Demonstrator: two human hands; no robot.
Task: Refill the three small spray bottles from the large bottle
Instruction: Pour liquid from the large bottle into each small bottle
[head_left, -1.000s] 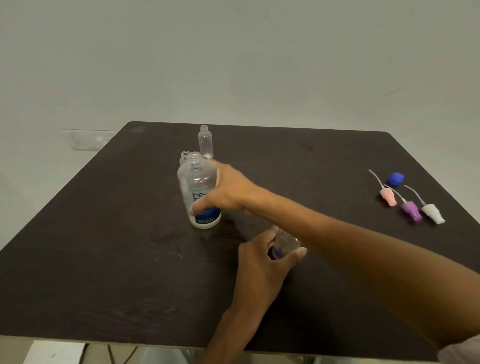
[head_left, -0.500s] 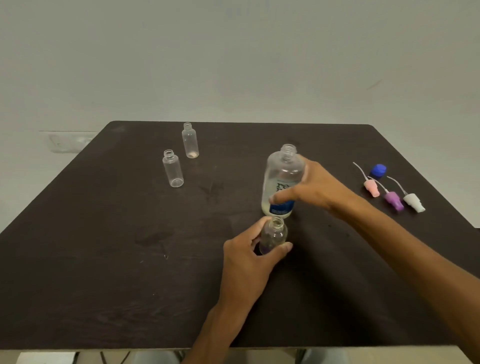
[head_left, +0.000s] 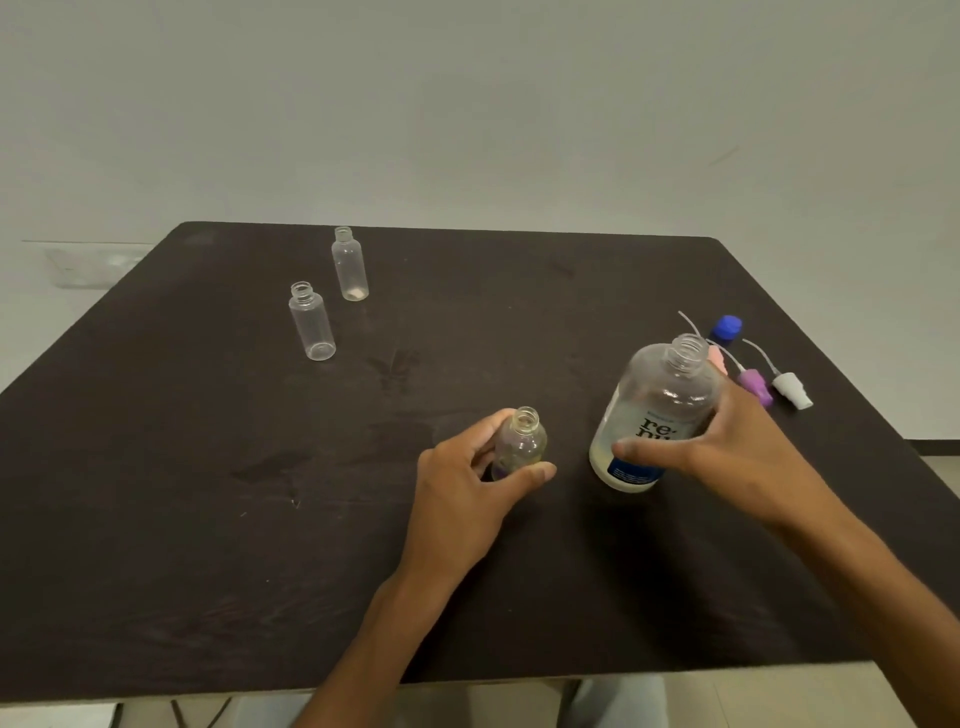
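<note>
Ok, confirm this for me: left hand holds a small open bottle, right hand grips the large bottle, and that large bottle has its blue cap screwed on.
Not quite. The head view shows the large bottle uncapped; the blue cap lies on the table behind it. The rest holds: the left hand holds a small open bottle, and the right hand grips the large bottle.

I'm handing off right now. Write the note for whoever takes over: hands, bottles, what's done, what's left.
Left hand grips an uncapped small bottle standing on the table.
Right hand grips the large bottle, open and upright beside it.
Two other small bottles stand uncapped at far left, apparently empty.
Three spray tops and the blue cap lie at far right.
Done: everything opened.
Left: pour into each bottle, refit tops.
</note>
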